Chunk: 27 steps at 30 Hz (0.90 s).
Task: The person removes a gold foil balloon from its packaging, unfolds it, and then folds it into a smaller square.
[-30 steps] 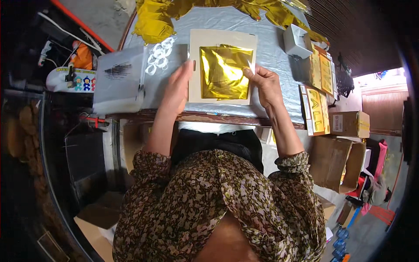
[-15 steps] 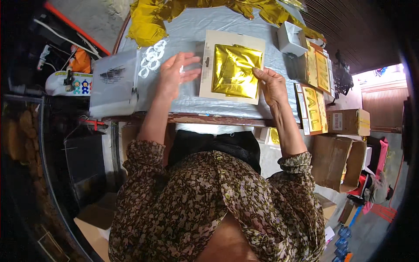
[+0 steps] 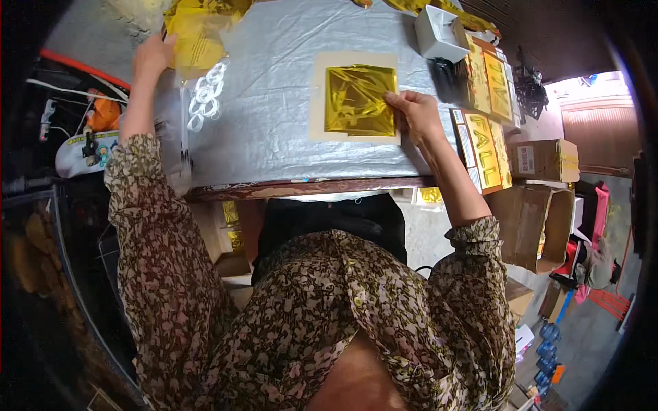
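Observation:
My right hand (image 3: 415, 113) pinches the right edge of a folded gold foil piece (image 3: 358, 103), with the thumb on top. The shiny square lies over a cream card (image 3: 318, 113), whose rim shows around it. At the far left, my left hand (image 3: 152, 57) is closed at the edge of a clear plastic bag (image 3: 195, 56). Loose gold foil (image 3: 226, 9) shows through and behind that bag. Just nearer than the bag, several white ribbon loops (image 3: 205, 101) lie on the silver table cover (image 3: 264, 103).
Toward the right edge stand an open white box (image 3: 439, 35) and printed cards with gold letters (image 3: 485, 147). More gold foil (image 3: 445, 9) lies along the back. Cardboard boxes (image 3: 524, 222) stand beyond the table's right side. The table's brown front edge (image 3: 308, 186) runs before me.
My left hand has moved from beside the card to the far left, where it now grips a clear bag. My right hand still pinches the foil; the card's left slot no longer shows.

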Each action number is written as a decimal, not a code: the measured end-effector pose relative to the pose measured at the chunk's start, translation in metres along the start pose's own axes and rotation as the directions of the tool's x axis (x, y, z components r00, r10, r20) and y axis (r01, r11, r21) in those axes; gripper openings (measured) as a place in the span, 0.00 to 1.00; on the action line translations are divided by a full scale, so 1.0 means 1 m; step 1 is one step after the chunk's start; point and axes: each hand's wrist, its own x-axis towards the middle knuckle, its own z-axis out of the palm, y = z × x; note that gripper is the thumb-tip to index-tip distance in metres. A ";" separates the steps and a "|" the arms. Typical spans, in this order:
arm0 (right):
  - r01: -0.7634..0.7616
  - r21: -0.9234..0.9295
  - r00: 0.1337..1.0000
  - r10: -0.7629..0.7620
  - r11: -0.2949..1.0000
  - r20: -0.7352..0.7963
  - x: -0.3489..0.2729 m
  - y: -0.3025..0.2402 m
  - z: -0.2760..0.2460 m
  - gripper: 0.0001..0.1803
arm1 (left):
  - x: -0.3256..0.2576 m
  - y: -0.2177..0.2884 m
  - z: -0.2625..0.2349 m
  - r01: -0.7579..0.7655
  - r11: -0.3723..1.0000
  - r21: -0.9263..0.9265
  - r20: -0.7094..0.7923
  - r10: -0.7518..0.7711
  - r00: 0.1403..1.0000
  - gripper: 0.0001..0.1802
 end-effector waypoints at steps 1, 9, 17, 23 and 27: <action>0.016 0.085 1.000 -0.016 0.996 0.003 -0.003 -0.002 0.012 0.12 | -0.012 0.020 0.006 -0.195 0.972 0.129 -0.198 0.218 0.956 0.24; 0.341 -0.234 0.930 -0.363 0.911 -0.058 0.024 -0.016 0.068 0.18 | -0.169 0.149 0.079 -0.278 0.796 -0.538 0.145 0.413 0.899 0.25; 0.231 -0.431 0.967 -0.254 0.872 0.004 -0.005 -0.037 0.071 0.25 | -0.175 0.183 0.074 -0.266 0.892 -0.366 0.245 0.368 0.897 0.42; 0.029 -0.280 0.957 0.054 0.959 0.285 -0.016 -0.038 0.046 0.15 | -0.169 0.197 0.084 -0.254 0.855 -0.453 0.288 0.409 0.866 0.46; -0.070 0.108 0.984 0.050 0.992 0.170 -0.029 -0.010 0.072 0.11 | -0.152 0.200 0.095 -0.302 0.844 -0.443 0.241 0.436 0.867 0.43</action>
